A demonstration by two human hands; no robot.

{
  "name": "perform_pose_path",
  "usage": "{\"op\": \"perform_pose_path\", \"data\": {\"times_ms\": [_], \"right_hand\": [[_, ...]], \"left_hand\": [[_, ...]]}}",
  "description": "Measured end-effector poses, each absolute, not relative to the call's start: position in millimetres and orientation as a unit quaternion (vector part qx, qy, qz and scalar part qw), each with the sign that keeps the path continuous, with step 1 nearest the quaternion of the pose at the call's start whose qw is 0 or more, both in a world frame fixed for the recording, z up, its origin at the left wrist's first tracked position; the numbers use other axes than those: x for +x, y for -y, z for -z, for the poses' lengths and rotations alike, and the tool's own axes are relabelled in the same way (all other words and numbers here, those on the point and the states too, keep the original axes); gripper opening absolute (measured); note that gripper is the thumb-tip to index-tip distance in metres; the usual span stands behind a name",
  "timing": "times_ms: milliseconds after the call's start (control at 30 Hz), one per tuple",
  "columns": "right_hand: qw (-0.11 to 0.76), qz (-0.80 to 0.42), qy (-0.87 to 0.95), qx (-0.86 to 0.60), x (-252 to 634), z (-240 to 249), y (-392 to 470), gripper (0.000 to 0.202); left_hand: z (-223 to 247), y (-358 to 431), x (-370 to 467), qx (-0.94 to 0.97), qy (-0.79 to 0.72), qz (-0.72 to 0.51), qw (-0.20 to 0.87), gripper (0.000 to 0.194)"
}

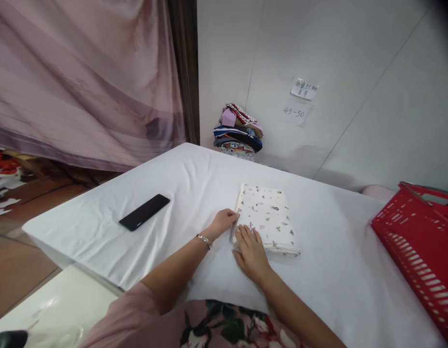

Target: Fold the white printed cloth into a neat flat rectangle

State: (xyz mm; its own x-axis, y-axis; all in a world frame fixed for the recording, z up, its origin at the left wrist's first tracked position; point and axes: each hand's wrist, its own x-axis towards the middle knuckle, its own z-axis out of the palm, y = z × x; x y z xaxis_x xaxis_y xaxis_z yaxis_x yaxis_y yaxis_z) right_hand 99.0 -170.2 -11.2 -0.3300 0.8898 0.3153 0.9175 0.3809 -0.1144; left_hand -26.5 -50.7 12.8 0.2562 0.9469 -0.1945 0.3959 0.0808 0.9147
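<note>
White-covered table (195, 188) before a pale wall (336, 58): on it, one folded patterned cloth (269, 210), near the middle, directly ahead of us. We judge it light, soft and floppy, hardly fragile, its layers apt to slip apart; best held by the folded edges, several layers together. Left hand (224, 221): fingers curled at the cloth's left edge; we cannot tell whether they pinch it. Right hand (252, 253): fingers extended, slightly spread, resting on the near left corner, gripping nothing. Also listed: a black phone-like slab (144, 212), to the left; a red basket (416, 251), cut off at the right. Hard to make out: the cloth's underside and inner layers, hidden from us; the base of the textile stack (238, 130), behind the far table edge.
</note>
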Motion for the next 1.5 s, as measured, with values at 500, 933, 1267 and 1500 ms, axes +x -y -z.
{"op": "perform_pose_path", "data": {"times_ms": [500,933,1267,1500], "right_hand": [[0.204,0.035,0.820,-0.534,107,8,173,0.046],[0.163,0.028,0.809,-0.564,106,10,178,0.051],[0.169,0.022,0.816,-0.552,106,10,181,0.051],[0.181,0.023,0.818,-0.545,104,12,183,0.051]], "left_hand": [[-6,50,-19,0.685,-0.565,-0.217,0.404,0.020],[-13,64,-26,0.710,-0.561,-0.187,0.383,0.029],[-9,75,-33,0.721,-0.563,-0.164,0.370,0.023],[-9,77,-31,0.721,-0.582,-0.155,0.342,0.016]]}}
